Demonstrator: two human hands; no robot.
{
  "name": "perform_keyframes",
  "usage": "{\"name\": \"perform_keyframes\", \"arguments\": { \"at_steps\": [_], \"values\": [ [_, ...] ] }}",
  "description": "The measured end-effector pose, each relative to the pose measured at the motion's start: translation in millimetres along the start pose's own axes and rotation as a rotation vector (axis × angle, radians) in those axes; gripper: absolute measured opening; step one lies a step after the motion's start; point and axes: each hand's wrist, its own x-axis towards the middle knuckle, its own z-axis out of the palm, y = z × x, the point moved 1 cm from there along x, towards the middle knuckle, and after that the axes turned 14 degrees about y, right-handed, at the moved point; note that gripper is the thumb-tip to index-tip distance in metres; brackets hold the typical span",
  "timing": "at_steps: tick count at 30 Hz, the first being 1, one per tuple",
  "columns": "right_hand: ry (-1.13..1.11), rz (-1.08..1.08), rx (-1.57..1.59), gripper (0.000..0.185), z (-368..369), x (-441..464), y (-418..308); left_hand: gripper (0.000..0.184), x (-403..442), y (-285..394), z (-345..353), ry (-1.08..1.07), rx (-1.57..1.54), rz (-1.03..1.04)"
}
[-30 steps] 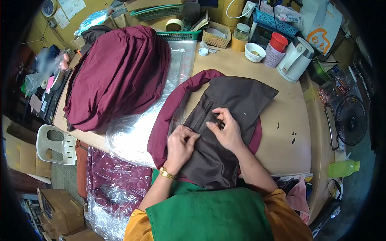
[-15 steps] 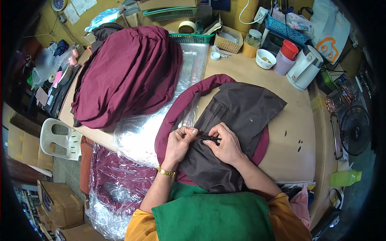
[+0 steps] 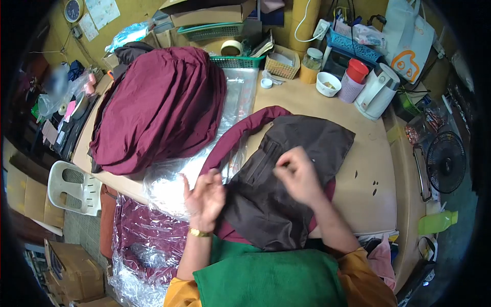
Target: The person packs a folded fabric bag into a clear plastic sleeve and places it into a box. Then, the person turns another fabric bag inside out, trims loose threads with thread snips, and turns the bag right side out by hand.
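Note:
A dark brown cloth piece (image 3: 307, 138) with a zipped slit lies over a maroon cloth (image 3: 235, 140) at the front of the table. My left hand (image 3: 204, 197), with a gold watch on the wrist, is raised at the cloth's left edge, palm up and fingers apart, holding nothing. My right hand (image 3: 296, 174) hovers over the dark cloth, right of the slit, with thumb and fingertips drawn together. It is blurred, and anything between the fingertips is too small to tell.
A tall pile of maroon cloth (image 3: 158, 107) stands at the left on the tan table (image 3: 368, 153), beside clear plastic sheets (image 3: 169, 179). At the back are a white bowl (image 3: 328, 84), a red-topped cup (image 3: 356, 71), a kettle (image 3: 377, 92) and a jar (image 3: 311, 66).
My left hand has let go of the cloth, moved left and opened. My right hand has lifted off the slit, up and to the right. The dark object at its fingers no longer shows.

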Motion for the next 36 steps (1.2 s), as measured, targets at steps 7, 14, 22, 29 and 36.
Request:
{"name": "perform_keyframes", "arguments": {
  "at_steps": [7, 14, 22, 29, 36],
  "values": [
    [0.322, -0.116, -0.464, 0.013, -104.9, 132.6, 110.0, 0.054, -3.9, 9.6, 72.6, 0.186, 2.328, 0.965],
    [0.429, -0.090, -0.847, 0.036, -115.0, 94.0, 78.8, 0.057, 21.1, 29.9, 51.5, 0.363, 2.438, 0.814],
    [-0.155, 0.095, -0.723, 0.033, -113.0, -48.9, 27.8, 0.033, 21.1, -9.5, 77.5, 0.259, 1.589, 0.119],
    [-0.111, 0.279, -0.064, 0.015, -31.4, -36.5, 45.6, 0.027, 35.2, -88.5, 19.8, 0.311, 1.388, -0.072],
    [-0.101, 0.668, 0.669, 0.029, 0.0, -28.1, -7.4, 0.030, 21.4, -84.0, 16.3, -0.025, 2.346, 0.347]
  ]
}}
